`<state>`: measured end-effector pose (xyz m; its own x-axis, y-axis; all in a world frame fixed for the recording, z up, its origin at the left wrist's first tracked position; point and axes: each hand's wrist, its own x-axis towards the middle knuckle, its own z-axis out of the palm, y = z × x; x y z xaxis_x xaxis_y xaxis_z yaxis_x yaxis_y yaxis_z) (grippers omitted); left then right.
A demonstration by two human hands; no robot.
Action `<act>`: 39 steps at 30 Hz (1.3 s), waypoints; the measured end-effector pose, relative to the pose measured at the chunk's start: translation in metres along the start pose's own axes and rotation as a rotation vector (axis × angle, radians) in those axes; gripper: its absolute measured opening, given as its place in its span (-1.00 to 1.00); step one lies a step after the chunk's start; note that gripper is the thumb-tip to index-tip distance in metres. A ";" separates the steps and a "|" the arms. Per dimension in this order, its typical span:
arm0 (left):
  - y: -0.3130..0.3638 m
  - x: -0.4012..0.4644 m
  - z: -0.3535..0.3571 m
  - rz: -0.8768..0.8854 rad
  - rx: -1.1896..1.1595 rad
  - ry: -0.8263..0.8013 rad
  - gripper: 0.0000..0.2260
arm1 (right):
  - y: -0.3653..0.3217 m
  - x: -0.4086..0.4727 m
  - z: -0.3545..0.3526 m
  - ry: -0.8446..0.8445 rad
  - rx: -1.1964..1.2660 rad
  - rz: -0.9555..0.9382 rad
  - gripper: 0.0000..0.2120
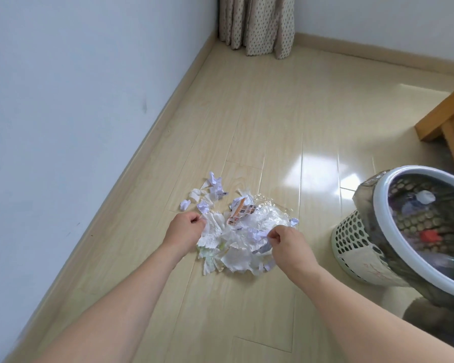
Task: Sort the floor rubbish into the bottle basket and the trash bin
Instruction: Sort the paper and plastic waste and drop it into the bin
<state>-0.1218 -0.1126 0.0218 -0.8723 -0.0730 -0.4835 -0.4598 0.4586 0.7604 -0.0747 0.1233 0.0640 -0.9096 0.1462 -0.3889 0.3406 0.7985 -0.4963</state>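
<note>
Left of bin (414, 195): paper pile (236, 247) | left hand (185, 229), right hand (286, 242) pinching paper | scoop edges inward, lift together, drop into bin

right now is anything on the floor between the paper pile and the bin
Nothing visible. Bare floor lies between the paper pile and the trash bin; both hands, left hand and right hand, are already pinching scraps at the pile.

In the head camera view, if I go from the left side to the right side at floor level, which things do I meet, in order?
Blue-grey wall → left hand → heap of torn paper and tissue → right hand → perforated basket → trash bin with dark liner.
</note>
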 end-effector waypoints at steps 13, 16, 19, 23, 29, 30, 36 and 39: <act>0.251 -0.197 0.047 0.410 0.189 -0.214 -0.84 | 0.041 -0.171 -0.196 0.366 0.256 0.089 -0.84; 0.278 -0.245 0.096 0.441 0.220 -0.283 -0.84 | 0.084 -0.204 -0.227 0.445 0.304 0.131 -0.86; 0.292 -0.285 0.152 0.478 0.291 -0.347 -0.85 | 0.137 -0.231 -0.245 0.489 0.342 0.196 -0.89; 0.295 -0.320 0.223 0.488 0.372 -0.415 -0.85 | 0.209 -0.256 -0.253 0.512 0.361 0.308 -0.88; 0.274 -0.340 0.322 0.459 0.508 -0.474 -0.85 | 0.297 -0.276 -0.242 0.479 0.419 0.471 -0.84; 0.269 -0.339 0.334 0.449 0.528 -0.484 -0.85 | 0.307 -0.276 -0.238 0.467 0.429 0.492 -0.84; 0.247 -0.343 0.391 0.428 0.766 -0.587 -0.74 | 0.351 -0.276 -0.225 0.354 0.471 0.566 -0.81; 0.249 -0.345 0.390 0.474 0.794 -0.585 -0.73 | 0.347 -0.277 -0.228 0.363 0.473 0.556 -0.84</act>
<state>0.1294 0.3723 0.2094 -0.6216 0.5976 -0.5064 0.3233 0.7846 0.5290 0.2417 0.4930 0.1761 -0.5709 0.6936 -0.4393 0.7554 0.2342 -0.6120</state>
